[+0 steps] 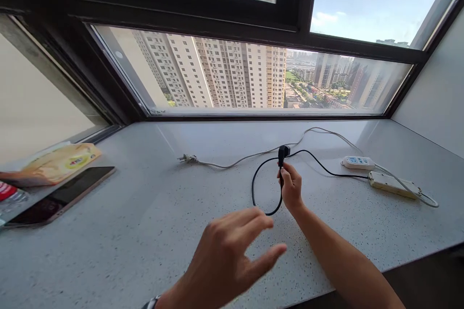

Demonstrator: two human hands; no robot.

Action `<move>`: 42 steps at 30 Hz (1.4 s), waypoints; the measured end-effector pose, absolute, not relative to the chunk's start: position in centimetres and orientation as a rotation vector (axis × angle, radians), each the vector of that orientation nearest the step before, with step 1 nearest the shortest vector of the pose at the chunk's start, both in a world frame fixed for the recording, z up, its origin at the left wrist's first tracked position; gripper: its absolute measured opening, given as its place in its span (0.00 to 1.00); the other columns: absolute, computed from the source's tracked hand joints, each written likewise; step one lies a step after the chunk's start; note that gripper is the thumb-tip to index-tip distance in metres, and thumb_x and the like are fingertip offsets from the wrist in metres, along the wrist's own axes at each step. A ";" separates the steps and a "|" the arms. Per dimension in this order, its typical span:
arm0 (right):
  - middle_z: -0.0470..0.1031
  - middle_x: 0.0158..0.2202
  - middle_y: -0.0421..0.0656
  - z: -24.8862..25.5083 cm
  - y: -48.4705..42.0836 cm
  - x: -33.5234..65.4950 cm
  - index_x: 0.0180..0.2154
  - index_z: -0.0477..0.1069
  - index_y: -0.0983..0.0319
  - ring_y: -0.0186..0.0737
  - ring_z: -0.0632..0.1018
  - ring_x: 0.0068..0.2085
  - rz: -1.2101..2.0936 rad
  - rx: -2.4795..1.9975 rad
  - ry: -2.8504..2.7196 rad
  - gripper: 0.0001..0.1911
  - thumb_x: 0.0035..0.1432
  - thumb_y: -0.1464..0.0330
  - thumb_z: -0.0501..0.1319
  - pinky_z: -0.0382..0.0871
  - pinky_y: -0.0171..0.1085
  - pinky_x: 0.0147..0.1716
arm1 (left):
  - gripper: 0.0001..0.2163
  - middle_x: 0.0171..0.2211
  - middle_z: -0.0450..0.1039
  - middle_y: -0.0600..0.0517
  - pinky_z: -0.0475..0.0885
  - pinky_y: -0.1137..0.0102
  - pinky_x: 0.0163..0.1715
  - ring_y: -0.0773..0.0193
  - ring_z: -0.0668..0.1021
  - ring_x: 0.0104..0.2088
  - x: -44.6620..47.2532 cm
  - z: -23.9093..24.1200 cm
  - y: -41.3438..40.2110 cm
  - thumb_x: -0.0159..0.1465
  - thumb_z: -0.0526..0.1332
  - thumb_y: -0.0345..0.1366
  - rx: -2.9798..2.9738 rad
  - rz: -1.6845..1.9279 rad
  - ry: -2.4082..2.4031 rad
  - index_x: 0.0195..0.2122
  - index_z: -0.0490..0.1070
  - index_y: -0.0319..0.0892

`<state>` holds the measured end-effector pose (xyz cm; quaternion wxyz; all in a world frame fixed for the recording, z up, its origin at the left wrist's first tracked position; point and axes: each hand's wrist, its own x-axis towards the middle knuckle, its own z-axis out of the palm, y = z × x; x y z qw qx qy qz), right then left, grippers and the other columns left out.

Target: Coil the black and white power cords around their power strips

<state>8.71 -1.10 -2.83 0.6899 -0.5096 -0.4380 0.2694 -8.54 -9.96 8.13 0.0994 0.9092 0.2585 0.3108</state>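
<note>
My right hand is closed around the black cord just below a black plug, which points up and away from me. From there the black cord makes a loop above the sill and runs right to a cream power strip. Nearer to me, my left hand hangs over the sill with nothing in it, thumb and fingers apart. Behind the black plug a white cord lies across the sill, with its white plug at the left end.
A small white power strip lies beside the cream one. On the left are a phone, a yellow tissue pack and part of a bottle with a red label. The speckled white sill meets a dark window frame behind.
</note>
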 end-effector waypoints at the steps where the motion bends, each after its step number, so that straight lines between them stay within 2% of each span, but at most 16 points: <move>1: 0.63 0.24 0.39 -2.4 -1.7 8.1 0.39 0.72 0.64 0.32 0.63 0.23 0.603 -1.120 -0.994 0.19 0.59 0.58 0.50 0.59 0.32 0.22 | 0.11 0.26 0.72 0.50 0.67 0.72 0.23 0.64 0.73 0.24 -7.9 6.8 -7.9 0.62 0.57 0.45 2.520 0.922 0.947 0.32 0.73 0.44; 4: 0.67 0.29 0.43 -1.5 -3.6 6.6 0.38 0.73 0.62 0.36 0.69 0.29 0.546 -1.052 -1.121 0.20 0.63 0.56 0.49 0.65 0.35 0.28 | 0.18 0.30 0.73 0.48 0.69 0.72 0.24 0.61 0.75 0.29 -6.6 2.9 -3.8 0.61 0.55 0.52 2.090 0.875 1.063 0.37 0.72 0.42; 7: 0.68 0.39 0.48 -1.5 -4.4 6.1 0.35 0.75 0.61 0.44 0.71 0.45 0.397 -0.998 -1.298 0.27 0.65 0.53 0.43 0.66 0.43 0.44 | 0.22 0.20 0.68 0.51 0.64 0.73 0.19 0.65 0.72 0.21 -6.0 0.4 -3.1 0.60 0.54 0.55 1.831 0.646 0.850 0.25 0.69 0.40; 9: 0.68 0.45 0.49 -1.9 -4.3 6.3 0.40 0.75 0.60 0.46 0.68 0.51 0.384 -0.967 -1.377 0.31 0.66 0.50 0.40 0.64 0.45 0.50 | 0.24 0.14 0.61 0.55 0.60 0.74 0.16 0.69 0.65 0.16 -5.9 0.3 -3.5 0.61 0.53 0.57 1.649 0.678 0.794 0.19 0.63 0.41; 13: 0.67 0.54 0.50 -2.6 -3.8 6.2 0.57 0.64 0.60 0.48 0.68 0.55 0.516 -0.906 -1.672 0.41 0.58 0.39 0.38 0.60 0.46 0.55 | 0.26 0.13 0.45 0.62 0.49 0.77 0.11 0.76 0.50 0.12 -6.1 3.5 -3.6 0.58 0.56 0.59 1.191 0.933 0.664 0.18 0.50 0.43; 15: 0.67 0.56 0.49 -2.5 -4.0 5.7 0.58 0.63 0.58 0.51 0.64 0.59 0.501 -0.893 -1.909 0.44 0.52 0.35 0.44 0.51 0.50 0.61 | 0.26 0.14 0.42 0.62 0.48 0.77 0.11 0.76 0.47 0.12 -6.3 6.1 -3.3 0.59 0.56 0.58 1.060 1.007 0.557 0.19 0.46 0.43; 18: 0.73 0.50 0.46 -2.6 -4.5 4.9 0.53 0.68 0.56 0.52 0.64 0.60 0.424 -0.883 -2.128 0.39 0.47 0.38 0.57 0.39 0.53 0.63 | 0.25 0.14 0.38 0.61 0.48 0.77 0.10 0.74 0.46 0.12 -6.6 10.4 -3.0 0.64 0.52 0.53 0.962 1.128 0.488 0.20 0.44 0.43; 21: 0.78 0.33 0.40 -3.3 -4.0 5.2 0.40 0.74 0.57 0.42 0.77 0.42 0.438 -0.968 -2.172 0.21 0.52 0.49 0.63 0.48 0.49 0.61 | 0.23 0.14 0.35 0.60 0.43 0.76 0.10 0.73 0.41 0.14 -7.6 14.7 -2.8 0.69 0.46 0.46 0.874 1.299 0.433 0.20 0.42 0.43; 23: 0.75 0.24 0.36 -3.6 -3.1 6.7 0.29 0.74 0.57 0.36 0.76 0.31 0.405 -1.147 -2.129 0.12 0.54 0.56 0.64 0.54 0.47 0.57 | 0.22 0.14 0.33 0.59 0.41 0.76 0.10 0.72 0.38 0.15 -8.8 17.1 -2.6 0.71 0.41 0.43 0.829 1.436 0.391 0.20 0.39 0.42; 27: 0.71 0.18 0.38 -3.0 -1.4 11.5 0.18 0.71 0.59 0.36 0.72 0.25 0.188 -1.672 -1.761 0.12 0.50 0.65 0.65 0.59 0.47 0.47 | 0.23 0.14 0.31 0.57 0.40 0.76 0.11 0.71 0.37 0.17 -12.1 19.1 -1.3 0.72 0.34 0.43 0.839 1.677 0.444 0.19 0.37 0.40; 29: 0.64 0.13 0.38 -2.4 -1.1 13.5 0.12 0.65 0.60 0.35 0.68 0.21 0.166 -1.869 -1.540 0.15 0.46 0.69 0.64 0.60 0.43 0.37 | 0.25 0.14 0.31 0.56 0.42 0.75 0.11 0.71 0.38 0.16 -13.6 17.7 -0.2 0.71 0.33 0.46 0.935 1.734 0.520 0.17 0.38 0.39; 31: 0.55 0.10 0.36 -1.9 -1.0 14.6 0.08 0.57 0.60 0.33 0.61 0.18 0.340 -1.900 -1.343 0.19 0.42 0.71 0.62 0.57 0.38 0.27 | 0.28 0.14 0.32 0.57 0.44 0.75 0.12 0.72 0.41 0.14 -14.4 14.8 1.1 0.70 0.35 0.49 1.099 1.694 0.598 0.15 0.42 0.40; 34: 0.50 0.11 0.33 -1.6 -1.2 14.3 0.11 0.56 0.59 0.29 0.54 0.15 0.706 -1.724 -1.199 0.16 0.43 0.68 0.60 0.50 0.34 0.19 | 0.30 0.13 0.39 0.59 0.45 0.76 0.13 0.75 0.48 0.13 -13.5 9.1 2.4 0.58 0.57 0.58 1.408 1.562 0.673 0.12 0.50 0.41; 35: 0.51 0.13 0.32 -1.6 -1.2 13.8 0.14 0.58 0.59 0.28 0.53 0.15 0.779 -1.660 -1.187 0.14 0.44 0.66 0.59 0.50 0.33 0.18 | 0.30 0.12 0.42 0.59 0.45 0.76 0.13 0.75 0.50 0.13 -12.6 7.3 2.5 0.53 0.61 0.60 1.485 1.501 0.703 0.12 0.51 0.41; 38: 0.54 0.17 0.33 -1.9 -1.5 11.8 0.26 0.64 0.60 0.29 0.55 0.16 0.846 -1.384 -1.128 0.09 0.51 0.63 0.53 0.52 0.31 0.16 | 0.29 0.12 0.47 0.58 0.47 0.75 0.13 0.74 0.51 0.13 -8.6 3.1 1.7 0.52 0.61 0.60 1.524 1.330 0.806 0.12 0.52 0.43; 42: 0.57 0.19 0.34 -2.7 -2.5 8.9 0.35 0.66 0.62 0.31 0.60 0.19 0.726 -1.065 -1.218 0.13 0.59 0.63 0.47 0.58 0.31 0.19 | 0.26 0.12 0.49 0.59 0.50 0.75 0.12 0.74 0.53 0.12 -3.0 0.2 0.0 0.55 0.56 0.61 1.325 1.198 0.916 0.17 0.54 0.44</move>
